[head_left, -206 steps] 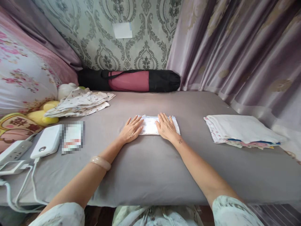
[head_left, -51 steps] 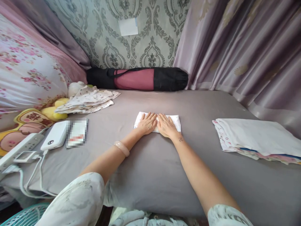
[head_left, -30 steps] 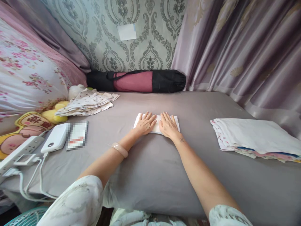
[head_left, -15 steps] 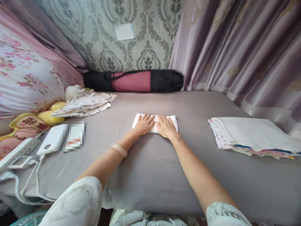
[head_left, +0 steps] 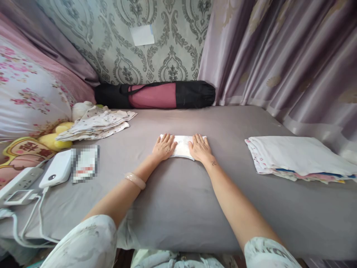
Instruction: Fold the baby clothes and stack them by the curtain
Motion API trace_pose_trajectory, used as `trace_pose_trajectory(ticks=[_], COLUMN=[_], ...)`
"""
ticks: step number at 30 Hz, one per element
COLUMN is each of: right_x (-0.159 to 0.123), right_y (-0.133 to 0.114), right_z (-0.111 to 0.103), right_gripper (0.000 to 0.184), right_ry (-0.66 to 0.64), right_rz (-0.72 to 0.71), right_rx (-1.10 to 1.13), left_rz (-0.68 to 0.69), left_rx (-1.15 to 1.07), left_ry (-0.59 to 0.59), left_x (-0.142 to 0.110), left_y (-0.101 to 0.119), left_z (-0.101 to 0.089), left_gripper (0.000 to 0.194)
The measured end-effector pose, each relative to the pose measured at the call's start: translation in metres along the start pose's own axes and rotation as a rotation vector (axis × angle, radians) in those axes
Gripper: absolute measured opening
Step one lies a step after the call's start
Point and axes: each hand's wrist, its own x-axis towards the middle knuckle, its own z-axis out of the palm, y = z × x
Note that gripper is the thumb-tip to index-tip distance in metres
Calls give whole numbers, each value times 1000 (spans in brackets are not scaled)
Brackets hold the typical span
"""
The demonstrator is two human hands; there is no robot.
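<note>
A small folded white cloth point(head_left: 182, 146) lies flat on the grey sheet, in the middle of the head view. My left hand point(head_left: 164, 146) rests flat on its left end, fingers stretched forward and a little apart. On the right end my right hand point(head_left: 200, 148) lies palm down, also with its fingers spread. Between the two hands a strip of the cloth with a faint print shows; both ends are mostly covered by my hands. Neither hand grips anything.
At right lies a stack of folded cloths point(head_left: 298, 154). Patterned cloths point(head_left: 97, 124) are heaped at left, near a yellow plush toy point(head_left: 51, 141). A white power bank point(head_left: 55, 168), cables and a power strip point(head_left: 21, 182) sit front left. A black-and-red bag point(head_left: 152, 95) lines the wall.
Earlier the cloth had a blue-edged side up; since then it shows a plainer white face. In the last second my hands have slid apart, from its middle toward its two ends.
</note>
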Motion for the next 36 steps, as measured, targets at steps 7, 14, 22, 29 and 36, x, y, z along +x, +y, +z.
trace_pose_trajectory(ticks=[7,14,22,29,36], right_x=[-1,4,-7,-6,-3], right_y=[0,9,25,25,28], right_z=[1,-12,-7,2,-3], right_gripper=[64,65,65,65,66], right_ry=[-10,-89,-17,-18,-62], right_rz=[-2,1,-19,-19,-14], right_rx=[8,66,1,-7,6], left_rz=[3,-5,-4,-12,-9], left_rx=[-39,-79,-136,-153,-200], left_ry=[7,2,-12,-6,100], left_x=[0,-14,-29,-33,-34], left_y=[1,-24,-50,-43,-49], left_z=[-2,-7,-2,-8,-2], left_gripper=[60,56,58,56,54])
